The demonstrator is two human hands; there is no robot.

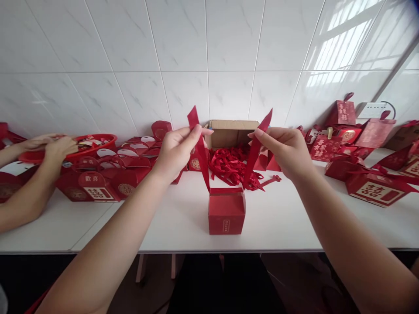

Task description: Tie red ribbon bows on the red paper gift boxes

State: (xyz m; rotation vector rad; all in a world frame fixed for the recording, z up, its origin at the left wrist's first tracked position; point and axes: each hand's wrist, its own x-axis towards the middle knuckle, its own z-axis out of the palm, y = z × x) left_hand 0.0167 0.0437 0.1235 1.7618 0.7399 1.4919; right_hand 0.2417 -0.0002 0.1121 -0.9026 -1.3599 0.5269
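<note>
Plainly, both hands [178, 150] [288, 148] pinch flat, pointed red ribbon [252, 160].

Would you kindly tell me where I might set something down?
Bare tabletop shows either side of the near red box, bordered by the left forearm and right forearm. Behind, piled ribbons and a carton crowd it; further out, boxes crowd both sides.

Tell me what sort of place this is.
Probably a small gift-packing workspace. Many red boxes stand along a white table, a heap of red ribbons lies by a cardboard carton, and another person's hand is at the same row of tables.
</note>
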